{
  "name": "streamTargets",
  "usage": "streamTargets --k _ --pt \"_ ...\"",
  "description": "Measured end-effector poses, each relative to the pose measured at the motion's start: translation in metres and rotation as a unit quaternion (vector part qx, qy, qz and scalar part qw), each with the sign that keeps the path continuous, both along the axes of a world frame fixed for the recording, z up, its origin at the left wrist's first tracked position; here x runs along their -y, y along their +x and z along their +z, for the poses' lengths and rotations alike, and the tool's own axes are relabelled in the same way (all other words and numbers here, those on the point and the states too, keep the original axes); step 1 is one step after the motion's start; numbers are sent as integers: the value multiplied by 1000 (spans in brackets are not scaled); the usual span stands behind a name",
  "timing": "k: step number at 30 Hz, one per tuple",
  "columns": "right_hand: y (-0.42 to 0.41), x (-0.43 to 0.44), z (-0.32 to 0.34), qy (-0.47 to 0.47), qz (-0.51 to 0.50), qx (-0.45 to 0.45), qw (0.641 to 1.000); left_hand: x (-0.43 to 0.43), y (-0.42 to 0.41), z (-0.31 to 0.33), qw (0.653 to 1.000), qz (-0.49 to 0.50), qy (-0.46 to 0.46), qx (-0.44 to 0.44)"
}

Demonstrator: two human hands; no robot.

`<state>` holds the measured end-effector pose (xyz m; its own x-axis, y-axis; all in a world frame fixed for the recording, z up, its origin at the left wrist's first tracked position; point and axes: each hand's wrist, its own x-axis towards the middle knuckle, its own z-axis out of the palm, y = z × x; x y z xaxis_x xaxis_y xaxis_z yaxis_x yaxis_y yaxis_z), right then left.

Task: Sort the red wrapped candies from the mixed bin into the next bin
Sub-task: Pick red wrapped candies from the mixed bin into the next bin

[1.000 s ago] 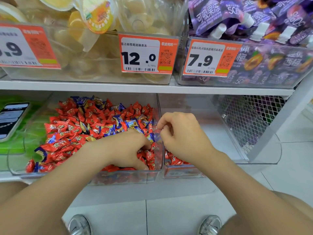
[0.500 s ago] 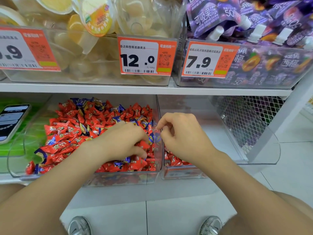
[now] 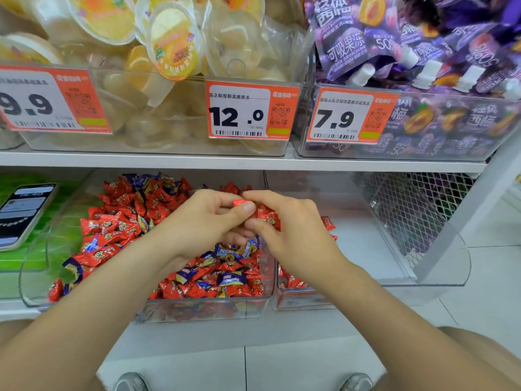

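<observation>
Shoes (image 3: 131, 382) show at the bottom edge on pale floor tiles (image 3: 310, 368). Both forearms reach up to the lower shelf. The hands meet over the wall between the two clear bins. The left hand (image 3: 203, 221) pinches a red wrapped candy (image 3: 239, 203) between thumb and fingers. The right hand (image 3: 296, 230) is curled, its forefinger tip against that candy, and more red candies (image 3: 267, 215) sit between its forefinger and thumb.

Below them the mixed bin (image 3: 197, 309) is heaped with red and blue wrappers (image 3: 231, 249) up to its front wall. The next bin (image 3: 439, 277) holds a few red ones (image 3: 290, 280) near its left wall, with bare floor to their right. A phone (image 3: 25, 213) lies to the far left. Wire mesh (image 3: 408, 210) closes the right end.

The upper shelf edge (image 3: 225, 160) runs close above the bins. It carries jelly cups (image 3: 172, 43), purple pouches (image 3: 352, 38) and orange price tags (image 3: 249, 111).
</observation>
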<state>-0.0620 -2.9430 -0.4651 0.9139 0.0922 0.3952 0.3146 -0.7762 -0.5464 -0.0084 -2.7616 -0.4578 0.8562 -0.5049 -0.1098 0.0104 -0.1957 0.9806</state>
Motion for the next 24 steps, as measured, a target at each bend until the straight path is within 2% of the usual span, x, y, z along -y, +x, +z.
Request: streamTargets --k 2,5,7,10,12,13,14,16,17,18,21,24 --pt "0 2 3 12 -40 8 999 6 0 -3 998 6 -52 -36" --pt "-1 4 5 4 -93 12 996 17 0 -4 994 31 -98 -43" --pt "-2 9 7 61 -98 -47 992 25 -2 -4 995 28 -90 -19" --pt "-3 20 10 232 -77 -200 949 34 -6 -6 989 29 37 137" --pt "-3 28 12 294 -68 -247 921 39 -8 -5 964 22 116 240" --pt "-4 32 13 300 -74 -247 918 41 -8 -5 952 19 142 270" --pt "-4 37 13 270 -96 -233 929 43 -8 -6 943 22 161 291" --pt "-5 48 11 116 -156 -192 962 46 -9 -9 932 31 187 310" --pt "-5 54 10 57 -175 -187 965 47 -9 -11 928 35 199 313" --pt "-6 59 10 34 -179 -202 962 49 -10 -12 925 38 211 314" --pt "-9 70 7 59 -136 -258 955 48 -10 -9 924 51 245 289" --pt "-15 71 5 5 -116 -214 970 35 -5 -6 906 44 308 288"
